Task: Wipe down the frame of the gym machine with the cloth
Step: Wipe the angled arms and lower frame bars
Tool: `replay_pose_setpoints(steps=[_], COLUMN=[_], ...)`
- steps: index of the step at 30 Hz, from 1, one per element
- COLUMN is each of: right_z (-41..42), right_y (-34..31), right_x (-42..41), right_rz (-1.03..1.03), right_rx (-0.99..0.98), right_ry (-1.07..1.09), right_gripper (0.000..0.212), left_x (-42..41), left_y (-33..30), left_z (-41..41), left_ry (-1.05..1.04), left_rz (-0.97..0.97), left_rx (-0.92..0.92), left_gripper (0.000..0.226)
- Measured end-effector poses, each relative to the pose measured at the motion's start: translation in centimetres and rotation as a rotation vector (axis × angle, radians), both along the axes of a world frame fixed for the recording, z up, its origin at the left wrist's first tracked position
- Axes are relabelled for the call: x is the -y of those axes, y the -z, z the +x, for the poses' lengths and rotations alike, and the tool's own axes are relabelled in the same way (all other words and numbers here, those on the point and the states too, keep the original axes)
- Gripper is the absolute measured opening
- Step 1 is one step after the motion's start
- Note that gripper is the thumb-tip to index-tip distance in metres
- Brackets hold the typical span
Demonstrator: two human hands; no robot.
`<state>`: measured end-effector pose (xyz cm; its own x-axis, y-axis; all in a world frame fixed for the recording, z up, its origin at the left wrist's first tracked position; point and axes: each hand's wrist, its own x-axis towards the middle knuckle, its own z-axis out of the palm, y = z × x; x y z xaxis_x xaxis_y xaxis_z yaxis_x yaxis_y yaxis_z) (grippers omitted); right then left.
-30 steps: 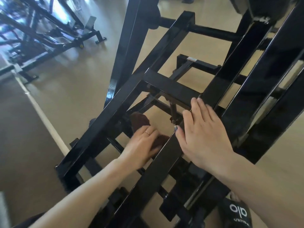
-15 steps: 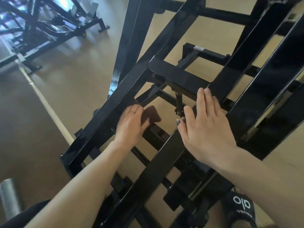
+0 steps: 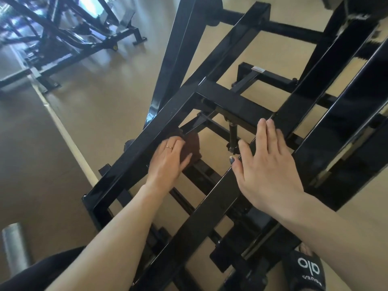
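Observation:
A glossy black steel gym machine frame (image 3: 235, 101) fills the view, with two long sloping beams joined by a cross bar. My left hand (image 3: 168, 160) presses a dark brown cloth (image 3: 192, 147) against the inner side of the left sloping beam (image 3: 134, 156). Most of the cloth is hidden under my fingers. My right hand (image 3: 266, 164) lies flat with fingers spread on the right sloping beam (image 3: 210, 208), just below the cross bar, holding nothing.
Tan gym floor (image 3: 100, 97) shows through the frame, with a pale line (image 3: 67, 139) bordering a darker strip at left. Another black machine (image 3: 69, 43) stands far left. A grey roller (image 3: 14, 246) is at bottom left, a black slipper (image 3: 308, 269) at bottom right.
My left hand slid the cloth up and left along the inner side of the left beam. My right hand stayed resting on the right beam. The view shifted slightly.

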<state>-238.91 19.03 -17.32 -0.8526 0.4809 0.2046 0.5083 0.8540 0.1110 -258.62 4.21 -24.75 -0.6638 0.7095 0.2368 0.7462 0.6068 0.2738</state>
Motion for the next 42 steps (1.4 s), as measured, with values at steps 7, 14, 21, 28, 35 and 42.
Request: replay_pose_setpoints(steps=[7,14,21,28,35,42], right_z=[0.1,0.0,0.0,0.1,-0.5,-0.3], right_y=[0.0,0.4,0.8,0.6,0.1,-0.3], right_x=[-0.2,-0.2,-0.3,-0.3,0.3,0.6], right_rz=[0.004,0.04,0.05,0.045,-0.032,-0.062], right_rx=[-0.009,-0.016,-0.028,-0.013,-0.004,0.028], right_ry=[-0.022,-0.028,-0.029,-0.031,0.003,0.007], right_gripper=[0.066,0.065,0.063,0.062,0.068,0.071], left_x=[3.4,1.6,-4.3,-2.6,0.2,-2.4], left_y=[2.2,1.3,-1.1,-0.3,-2.7,-2.4], left_z=[5.1,5.0,2.1,5.3,6.6,2.4], left_ry=[-0.019,-0.606,-0.93,-0.643,-0.212,-0.67], left_rz=[0.17,0.677,0.66,0.43,0.05,0.307], left_rx=[0.273,1.021,0.857,0.681,0.818,0.795], left_gripper=[0.035,0.053,0.06,0.049,0.046,0.061])
